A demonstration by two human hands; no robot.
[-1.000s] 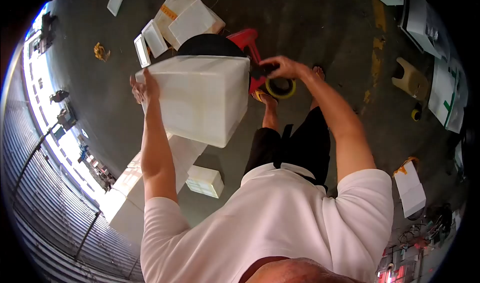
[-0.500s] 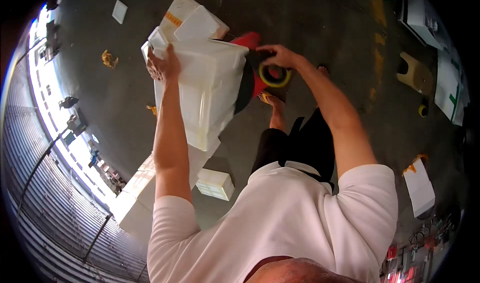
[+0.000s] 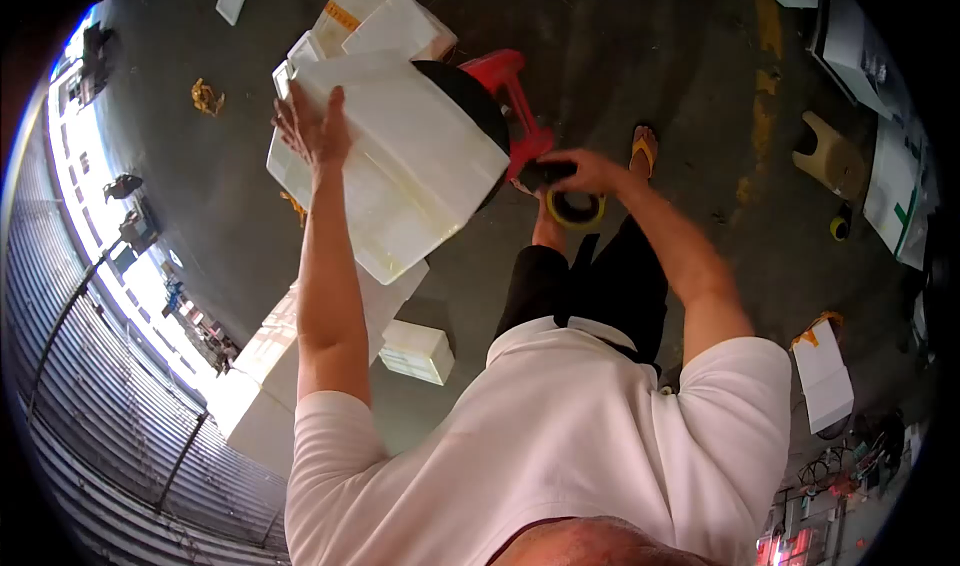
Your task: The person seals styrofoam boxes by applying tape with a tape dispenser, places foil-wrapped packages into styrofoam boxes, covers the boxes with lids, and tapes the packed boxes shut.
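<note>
A white foam box (image 3: 400, 156) rests tilted on a round black top (image 3: 465, 96) over a red stool frame (image 3: 520, 101). My left hand (image 3: 318, 136) lies on the box's far left part, fingers spread. Right of the box, my right hand (image 3: 592, 173) is closed around a dark tape dispenser with a yellow-rimmed roll (image 3: 576, 209). That roll hangs below my fingers, near my legs, apart from the box. How my right fingers wrap the handle is partly hidden.
More white foam boxes (image 3: 385, 21) stand behind the stool. Another small box (image 3: 417, 352) sits on the floor at lower left. To the right are a beige stool (image 3: 830, 156), a tape roll (image 3: 840, 224) and a white box (image 3: 824, 381). Orange tape scraps (image 3: 207, 97) lie at left.
The box has turned on the stool, its near right corner swinging right and upward. My right hand has moved right and down with the tape dispenser. My left fingers have spread.
</note>
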